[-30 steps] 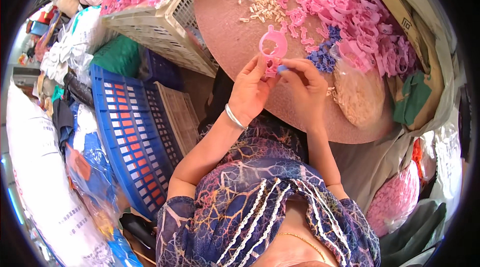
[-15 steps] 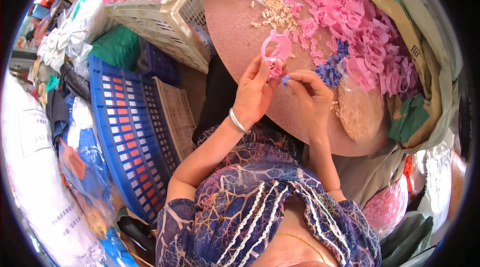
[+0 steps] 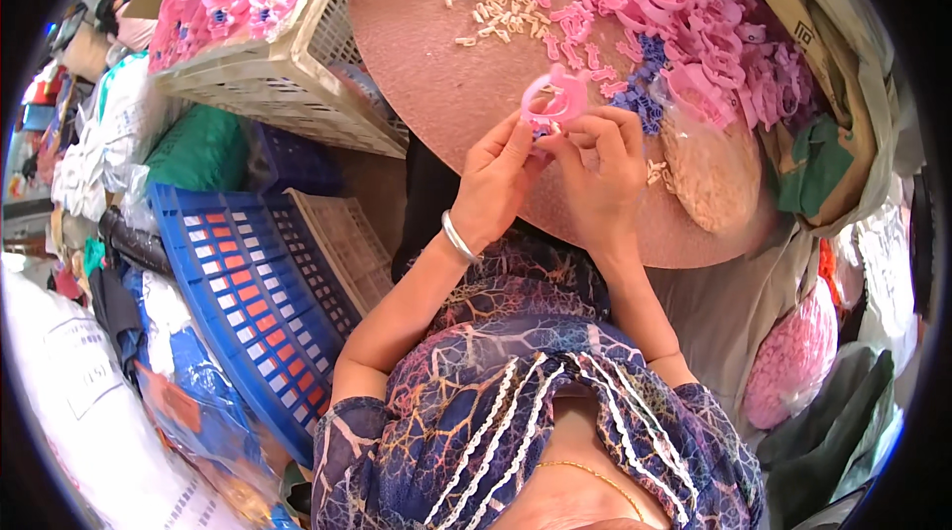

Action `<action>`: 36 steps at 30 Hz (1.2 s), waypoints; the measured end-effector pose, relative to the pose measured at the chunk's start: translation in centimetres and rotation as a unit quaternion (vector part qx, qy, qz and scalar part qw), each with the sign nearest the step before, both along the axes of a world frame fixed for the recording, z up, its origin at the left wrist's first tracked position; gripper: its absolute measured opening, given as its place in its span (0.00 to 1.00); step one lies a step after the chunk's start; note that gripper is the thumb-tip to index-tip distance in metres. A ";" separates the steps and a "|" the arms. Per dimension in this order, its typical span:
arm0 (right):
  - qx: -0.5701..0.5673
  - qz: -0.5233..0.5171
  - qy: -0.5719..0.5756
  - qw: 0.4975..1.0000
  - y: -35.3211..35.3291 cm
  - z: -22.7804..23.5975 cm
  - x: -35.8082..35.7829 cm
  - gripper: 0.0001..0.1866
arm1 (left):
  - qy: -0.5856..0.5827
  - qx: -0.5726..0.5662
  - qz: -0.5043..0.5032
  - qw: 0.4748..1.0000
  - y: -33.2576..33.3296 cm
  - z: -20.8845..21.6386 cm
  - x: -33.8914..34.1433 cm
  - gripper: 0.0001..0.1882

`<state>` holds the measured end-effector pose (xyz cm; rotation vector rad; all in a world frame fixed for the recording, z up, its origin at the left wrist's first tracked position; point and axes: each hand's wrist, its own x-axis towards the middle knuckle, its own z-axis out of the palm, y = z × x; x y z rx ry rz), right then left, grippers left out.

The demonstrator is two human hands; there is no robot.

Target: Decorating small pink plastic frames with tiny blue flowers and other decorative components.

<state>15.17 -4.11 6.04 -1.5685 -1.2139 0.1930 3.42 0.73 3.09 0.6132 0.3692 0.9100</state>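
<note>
My left hand [image 3: 493,183] is closed round the lower part of a pink plastic ring [image 3: 569,99] with small ear-like bumps, held upright above the near part of the round table [image 3: 426,64]. Below its opening, a small blue plastic piece [image 3: 540,133] shows at the fingertips. My right hand [image 3: 607,183] pinches at the same spot. A small pale piece [image 3: 555,129] peeks out between its thumb and finger, mostly covered. Beyond my hands lie loose cream pegs [image 3: 501,9], a little pile of blue pieces [image 3: 645,94] and a large heap of pink plastic parts [image 3: 659,9].
A cream crate [image 3: 248,84] topped with pink rings bearing blue pieces stands left of the table. Near it leans a blue slatted basket [image 3: 213,282]. A clear bag of cream pegs [image 3: 709,173] lies at the table's right, beside a brown sack [image 3: 843,64].
My right hand has come left and up against the ring. The blue piece formerly at its fingertips is now at the ring's lower part. The view has shifted slightly.
</note>
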 end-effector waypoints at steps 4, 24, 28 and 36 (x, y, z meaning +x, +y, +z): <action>0.068 -0.005 -0.102 0.992 0.3 0.3 0.4 0.15 | -0.063 -0.050 -0.051 0.995 0.7 0.2 -0.9 0.21; -0.004 0.024 -0.097 0.995 1.2 0.7 -1.1 0.06 | -0.021 -0.012 0.039 0.999 0.0 -0.6 -0.7 0.21; 0.017 0.017 -0.130 0.991 1.1 1.0 -1.3 0.07 | -0.008 -0.008 0.056 0.998 -0.4 -0.6 -0.5 0.21; 0.023 0.046 -0.083 0.995 0.9 0.2 -0.7 0.08 | -0.024 -0.024 0.076 0.997 -0.8 -0.6 -0.1 0.19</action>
